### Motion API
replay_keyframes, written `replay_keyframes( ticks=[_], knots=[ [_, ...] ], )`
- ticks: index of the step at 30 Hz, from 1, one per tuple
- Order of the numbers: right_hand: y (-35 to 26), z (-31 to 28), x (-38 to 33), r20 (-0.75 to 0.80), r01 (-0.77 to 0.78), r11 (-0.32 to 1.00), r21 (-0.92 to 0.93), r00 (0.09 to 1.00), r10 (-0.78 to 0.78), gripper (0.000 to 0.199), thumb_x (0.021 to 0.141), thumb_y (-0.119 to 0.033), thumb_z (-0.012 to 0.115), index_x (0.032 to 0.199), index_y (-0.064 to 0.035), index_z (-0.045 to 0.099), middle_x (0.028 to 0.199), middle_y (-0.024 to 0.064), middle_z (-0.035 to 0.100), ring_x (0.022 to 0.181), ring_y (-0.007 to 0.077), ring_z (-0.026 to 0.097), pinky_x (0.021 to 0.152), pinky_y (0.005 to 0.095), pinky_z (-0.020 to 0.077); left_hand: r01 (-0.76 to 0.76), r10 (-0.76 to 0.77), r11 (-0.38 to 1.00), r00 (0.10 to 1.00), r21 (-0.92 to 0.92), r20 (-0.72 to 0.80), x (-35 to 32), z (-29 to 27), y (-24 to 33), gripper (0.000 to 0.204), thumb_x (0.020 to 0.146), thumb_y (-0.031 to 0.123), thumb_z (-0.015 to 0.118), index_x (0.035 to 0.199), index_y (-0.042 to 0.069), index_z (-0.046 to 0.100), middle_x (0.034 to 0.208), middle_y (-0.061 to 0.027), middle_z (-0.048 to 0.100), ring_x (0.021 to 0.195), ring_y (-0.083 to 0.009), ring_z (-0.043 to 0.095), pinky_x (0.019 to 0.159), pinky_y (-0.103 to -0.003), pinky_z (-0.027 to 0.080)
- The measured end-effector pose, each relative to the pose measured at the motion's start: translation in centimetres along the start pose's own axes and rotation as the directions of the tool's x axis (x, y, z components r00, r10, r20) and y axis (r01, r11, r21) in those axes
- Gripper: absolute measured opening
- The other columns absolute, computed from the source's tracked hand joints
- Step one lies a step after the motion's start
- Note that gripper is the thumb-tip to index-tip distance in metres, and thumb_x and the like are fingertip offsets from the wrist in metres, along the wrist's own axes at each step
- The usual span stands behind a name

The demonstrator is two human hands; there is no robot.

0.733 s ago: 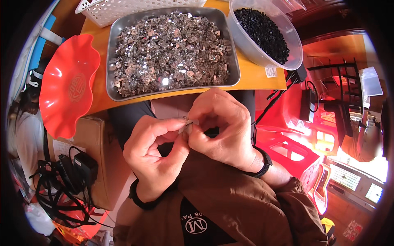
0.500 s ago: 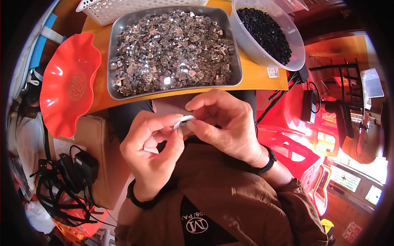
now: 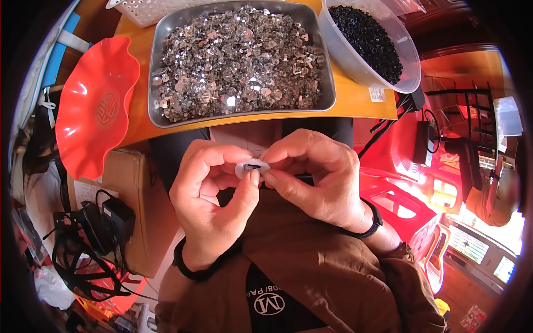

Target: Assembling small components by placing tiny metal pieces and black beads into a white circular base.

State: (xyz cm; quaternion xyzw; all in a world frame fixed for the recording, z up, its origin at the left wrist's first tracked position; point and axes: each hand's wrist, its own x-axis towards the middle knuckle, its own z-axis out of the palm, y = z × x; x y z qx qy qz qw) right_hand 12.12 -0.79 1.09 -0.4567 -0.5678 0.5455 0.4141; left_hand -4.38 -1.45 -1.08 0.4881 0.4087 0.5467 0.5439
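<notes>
Between my two hands is a small whitish oval plastic piece (image 3: 242,169) with a dark slot or insert at its middle. My left hand (image 3: 214,191) pinches its left side between thumb and forefinger. The thumb and forefinger of my right hand (image 3: 319,177) close on its right end. Both hands hover over my lap, just in front of the table edge. Beyond them stands a metal tray (image 3: 244,117) heaped with small clear and metallic parts. To its right, a translucent plastic bowl (image 3: 411,69) holds many tiny black parts.
A wavy-edged red plastic dish (image 3: 91,111) sits at the table's left. Behind the tray is a white perforated basket (image 3: 141,12). Below left are a cardboard box (image 3: 136,216) and black cables with adapters (image 3: 111,222). A red plastic stool (image 3: 400,213) stands at the right.
The small piece has been turned so its dark middle faces up. My fingers have shifted around it, and both hands sit slightly further right in view.
</notes>
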Motion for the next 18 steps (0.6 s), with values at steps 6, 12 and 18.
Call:
replay_keyframes(
  ticks=[6, 12, 18],
  knots=[
    [-0.14, 0.34, 0.08, -0.038, 0.173, 0.974, -0.142, 0.983, -0.180, 0.020, 0.074, 0.006, 0.068, 0.092, -0.0009, 0.063, 0.084, 0.0082, 0.062, 0.072, 0.0139, 0.066, 0.060, 0.0239, 0.0542, -0.145, 0.148, 0.973, 0.989, 0.181, 0.001, 0.08, 0.18, 0.19, 0.024, 0.071, -0.010, 0.063, 0.093, -0.003, 0.056, 0.091, -0.0074, 0.051, 0.075, -0.0120, 0.060, 0.064, -0.022, 0.054],
    [0.04, 0.52, 0.17, -0.017, 0.205, 0.959, -0.194, 0.977, -0.212, 0.020, 0.072, 0.006, 0.069, 0.090, -0.0013, 0.063, 0.084, 0.0091, 0.062, 0.070, 0.0146, 0.067, 0.059, 0.0242, 0.0546, -0.143, 0.152, 0.964, 0.988, 0.225, -0.022, 0.17, 0.10, 0.17, 0.024, 0.065, -0.011, 0.063, 0.086, -0.001, 0.055, 0.088, -0.0082, 0.051, 0.072, -0.0119, 0.059, 0.059, -0.022, 0.052],
    [0.33, 0.62, 0.12, -0.010, 0.180, 0.972, -0.151, 0.983, -0.184, 0.021, 0.071, 0.006, 0.069, 0.090, -0.0021, 0.063, 0.088, 0.0106, 0.064, 0.071, 0.0172, 0.068, 0.058, 0.0242, 0.0547, -0.249, 0.248, 0.915, 0.968, 0.319, 0.045, 0.25, -0.44, -0.28, 0.027, 0.064, -0.010, 0.063, 0.087, 0.000, 0.055, 0.088, -0.0083, 0.052, 0.072, -0.0133, 0.061, 0.055, -0.021, 0.052]
  ],
)
